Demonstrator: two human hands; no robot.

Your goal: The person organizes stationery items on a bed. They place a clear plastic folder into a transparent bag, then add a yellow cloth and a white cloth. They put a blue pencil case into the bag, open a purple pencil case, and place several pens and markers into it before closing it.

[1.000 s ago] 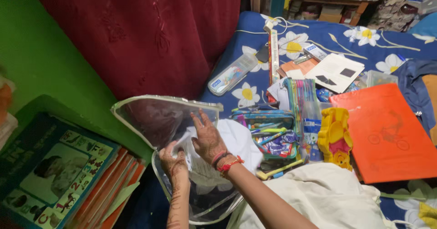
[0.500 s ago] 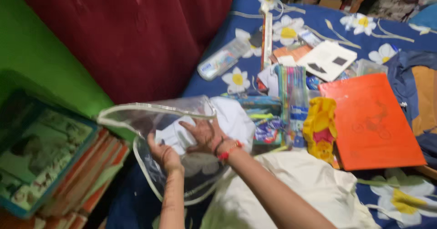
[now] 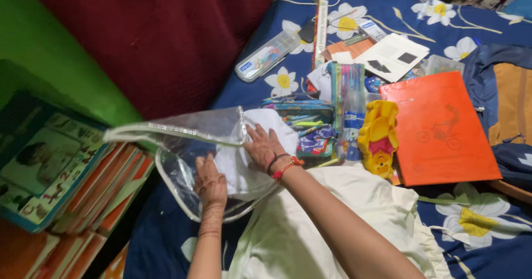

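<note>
Currently both hands sit at the mouth of a clear zip pouch (image 3: 183, 132) lying on the blue floral bedsheet (image 3: 487, 240), with its long axis running roughly left to right and its open zippered edge facing away from the person. White folded cloth or paper (image 3: 277, 125) lies half inside the pouch, poking out at the upper right corner.

Right hand (image 3: 267, 147): fingers spread flat, palm down, pressing on the white piece right where it enters the pouch. Not gripping, just holding it down. Red thread bangles at the wrist.

Left hand (image 3: 210, 183): fingers extended and close together, flat on the pouch's lower wall, just left of the white piece. Whether it pinches the plastic, cannot tell; looks like a flat press.

The white piece lies up and right of the left fingers, directly under the right fingers. Right hand is the nearer one.

Around:
- open pencil case (image 3: 305, 129) stuffed with pens, touching the white piece on its right side
- yellow bear-shaped toy (image 3: 378, 140) beyond that
- orange folder (image 3: 440, 129) further right
- stack of children's books (image 3: 66, 173) to the left of the pouch, near the zip flap
- cream garment (image 3: 332, 223) under the right forearm

The pencil case crowds the pouch's right end.
</note>
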